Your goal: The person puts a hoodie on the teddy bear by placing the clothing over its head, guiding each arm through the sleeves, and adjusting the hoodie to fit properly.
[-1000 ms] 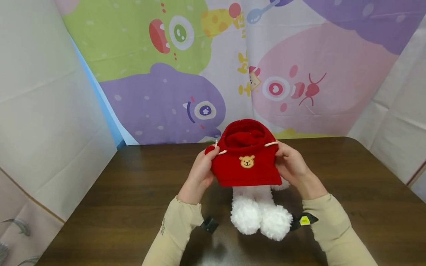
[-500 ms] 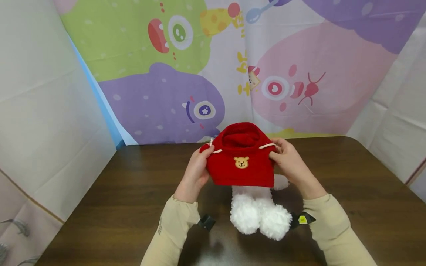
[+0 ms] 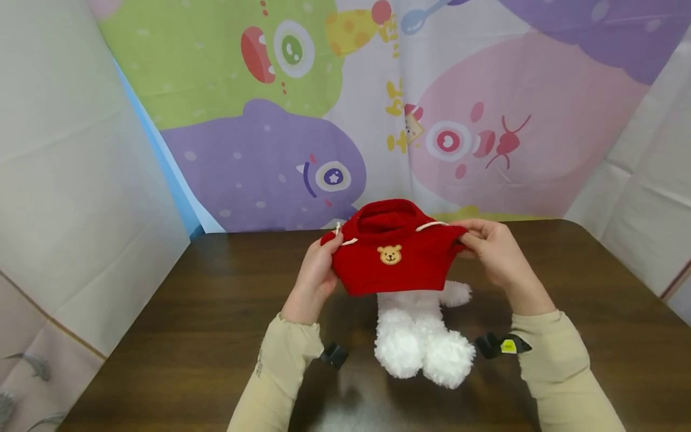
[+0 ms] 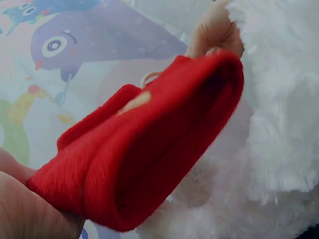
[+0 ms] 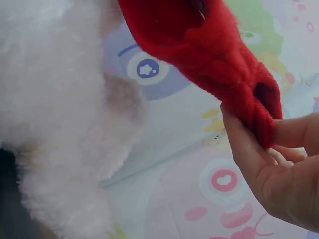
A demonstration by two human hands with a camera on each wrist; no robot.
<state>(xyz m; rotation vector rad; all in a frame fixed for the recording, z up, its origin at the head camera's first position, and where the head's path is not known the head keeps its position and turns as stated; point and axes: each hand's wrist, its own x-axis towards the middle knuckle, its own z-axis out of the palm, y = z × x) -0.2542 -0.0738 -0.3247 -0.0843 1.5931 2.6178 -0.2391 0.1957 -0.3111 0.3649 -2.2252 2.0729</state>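
Note:
A small red hoodie with a bear-face patch and white drawstrings is held up in both hands above the table. My left hand pinches its left side near the sleeve, thumb in front. On the other side, my right hand pinches the right sleeve and pulls it outward. The hoodie's open bottom hem shows in the left wrist view. Behind and below the garment lies a fluffy white plush toy, feet toward me, one arm out to the right. The hoodie hides its upper part and head.
The dark brown wooden table bears the plush toy. A cartoon-printed cloth hangs behind its far edge, and pale panels stand at both sides. Black wrist straps stick out from the sleeves.
My right hand let go of the hoodie's side, moved right and took its right sleeve, stretching it out. The hoodie shifted slightly left and its hem rose, uncovering the plush toy's right-side arm.

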